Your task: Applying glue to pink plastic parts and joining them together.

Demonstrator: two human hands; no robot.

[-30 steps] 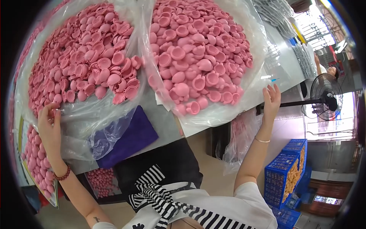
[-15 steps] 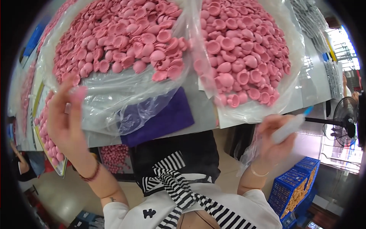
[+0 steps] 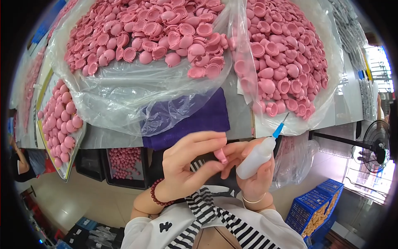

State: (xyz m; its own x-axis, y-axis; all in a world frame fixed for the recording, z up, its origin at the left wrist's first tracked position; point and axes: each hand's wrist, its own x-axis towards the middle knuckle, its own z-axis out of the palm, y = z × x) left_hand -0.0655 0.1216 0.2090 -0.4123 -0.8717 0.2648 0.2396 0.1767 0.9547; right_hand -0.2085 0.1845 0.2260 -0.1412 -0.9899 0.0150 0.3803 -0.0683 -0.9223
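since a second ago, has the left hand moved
Yes, the left hand moved right: it was left of the purple cloth, now it is by the cloth's near edge.

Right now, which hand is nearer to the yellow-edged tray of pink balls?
The left. The left hand is to the right of the tray, apart from it; the right hand, gripping a white bottle, is farther right.

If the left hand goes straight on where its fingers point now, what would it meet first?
Probably the fingers of the right hand, just beyond the pink piece held by the left hand; exact depth is unclear.
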